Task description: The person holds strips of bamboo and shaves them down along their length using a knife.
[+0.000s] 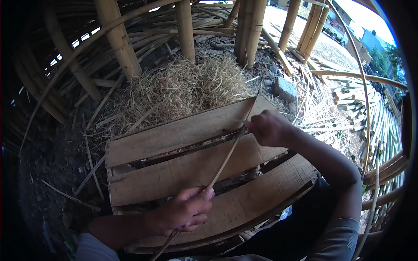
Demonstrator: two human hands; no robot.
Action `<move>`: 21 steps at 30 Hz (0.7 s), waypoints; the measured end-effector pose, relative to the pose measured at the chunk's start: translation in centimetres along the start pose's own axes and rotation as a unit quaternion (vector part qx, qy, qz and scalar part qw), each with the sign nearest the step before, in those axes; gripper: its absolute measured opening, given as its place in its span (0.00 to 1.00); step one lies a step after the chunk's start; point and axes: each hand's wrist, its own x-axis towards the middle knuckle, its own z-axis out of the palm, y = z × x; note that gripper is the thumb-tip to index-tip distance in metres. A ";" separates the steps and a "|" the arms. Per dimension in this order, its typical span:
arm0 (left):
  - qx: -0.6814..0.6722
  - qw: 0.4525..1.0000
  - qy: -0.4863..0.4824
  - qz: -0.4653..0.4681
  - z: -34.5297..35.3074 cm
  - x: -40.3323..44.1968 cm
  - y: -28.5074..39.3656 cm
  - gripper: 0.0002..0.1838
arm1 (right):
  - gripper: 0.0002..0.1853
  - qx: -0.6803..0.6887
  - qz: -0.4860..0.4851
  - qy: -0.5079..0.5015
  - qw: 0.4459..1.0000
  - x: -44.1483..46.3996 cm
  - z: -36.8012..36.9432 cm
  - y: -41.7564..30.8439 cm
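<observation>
- Strip: long, thin, held on a slant over the desk. Lower end runs out past the left hand toward our body; upper end points at the desk's far edge.
- Left hand: fingers wrapped round the strip, firm grip, above the near planks.
- Right hand: fingers curled closed at the strip's upper part, pinching it as far as we can tell. Something thin juts out to its left; too blurred for us to name.
- Progress, our judgement: the strip is already narrow, so splitting looks done. It is in both hands and not set down, so we call this piece unfinished. How much is left on it, we can't tell.
- Shavings: big loose heap just beyond the desk's far edge. We read it as a sign of plenty of earlier trimming, but can't tie it to this strip.
- Containers: we see none. The shavings lie straight on the ground, nothing round them.
- Desk: slatted wood, open gaps between planks, loose bits showing below.
- Around: block near the far right corner; poles stacked on the ground at right; upright posts behind the heap.
</observation>
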 end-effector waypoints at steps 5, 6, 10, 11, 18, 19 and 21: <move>0.034 0.999 0.035 0.018 0.3 0.2 -0.8 0.13 | 0.15 0.046 -0.114 -0.090 0.988 -2.0 -1.0 -8.5; 0.042 0.998 0.034 0.033 0.3 0.2 -0.6 0.13 | 0.15 0.043 -0.091 -0.060 0.993 -1.5 -0.8 -7.1; 0.053 0.997 0.028 0.040 0.0 0.7 -0.3 0.13 | 0.17 0.015 -0.052 -0.061 0.997 -1.7 -0.9 -6.6; 0.050 0.998 0.029 0.040 0.3 0.5 -0.6 0.13 | 0.17 0.008 -0.056 -0.088 0.995 -2.4 -1.2 -8.1; -0.118 0.992 -0.021 0.034 -0.3 0.2 -0.7 0.13 | 0.16 -0.011 -0.032 0.032 0.999 -1.2 0.4 -3.6; -0.117 0.992 -0.021 0.036 -0.3 0.2 -0.7 0.13 | 0.16 -0.002 -0.072 0.049 0.996 -2.0 0.3 -5.5; -0.068 0.997 0.005 0.019 -0.1 0.4 -1.1 0.13 | 0.16 0.081 -0.128 -0.048 0.987 -3.1 -0.2 -8.3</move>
